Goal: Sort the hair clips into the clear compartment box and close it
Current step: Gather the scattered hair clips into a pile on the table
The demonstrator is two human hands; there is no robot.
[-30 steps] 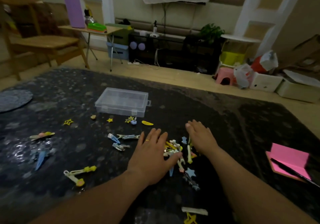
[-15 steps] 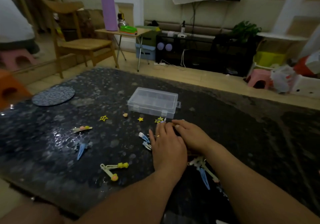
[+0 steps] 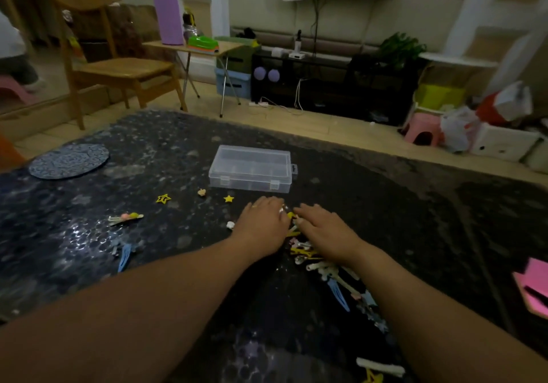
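A: Any text, label, brand or number that can be read?
B: None.
A: Check the box (image 3: 250,172).
B: Clear plastic. No marking can be made out on the lid or walls.
A: Check the pink pad (image 3: 532,279).
B: It is at the frame edge and blurred. No writing can be made out.
A: Check the white bin (image 3: 501,145).
B: There are dark marks on the front face, too small to read.
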